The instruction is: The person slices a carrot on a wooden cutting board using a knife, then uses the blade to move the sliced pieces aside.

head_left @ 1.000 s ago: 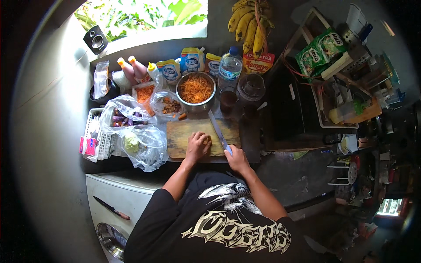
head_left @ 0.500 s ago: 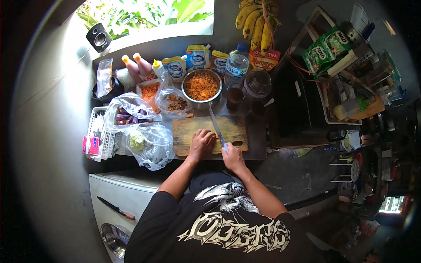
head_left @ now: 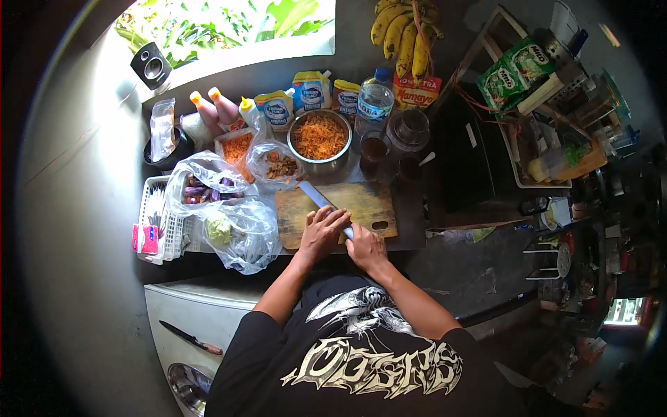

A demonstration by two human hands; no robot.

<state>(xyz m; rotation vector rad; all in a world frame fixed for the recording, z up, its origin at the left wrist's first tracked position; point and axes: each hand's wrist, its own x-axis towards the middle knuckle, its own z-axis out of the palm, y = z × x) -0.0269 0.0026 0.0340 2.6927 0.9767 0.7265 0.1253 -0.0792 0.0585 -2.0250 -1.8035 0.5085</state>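
Note:
My right hand (head_left: 366, 249) is wrapped round the handle of a knife (head_left: 314, 194), whose broad blade slants up and left over a worn wooden cutting board (head_left: 375, 201). The fingers of my left hand (head_left: 321, 233) are bent together over the middle of the blade and cover part of it. Whatever lies under those fingers is hidden. Just beyond the board stands a steel bowl (head_left: 320, 161) heaped with shredded carrot (head_left: 319, 137). Beside it is an open plastic bag (head_left: 260, 161) with brownish scraps.
Left of the board lie plastic bags with purple eggplants (head_left: 201, 191) and a pale green vegetable (head_left: 219, 231), beside a white basket (head_left: 170, 240). Bottles, pouches and a dark glass (head_left: 375, 149) line the back. A second knife (head_left: 191, 337) lies on a white surface at lower left.
The knife's tip has swung left across the board. My left hand has moved onto the blade, and the small orange piece by its fingertips no longer shows.

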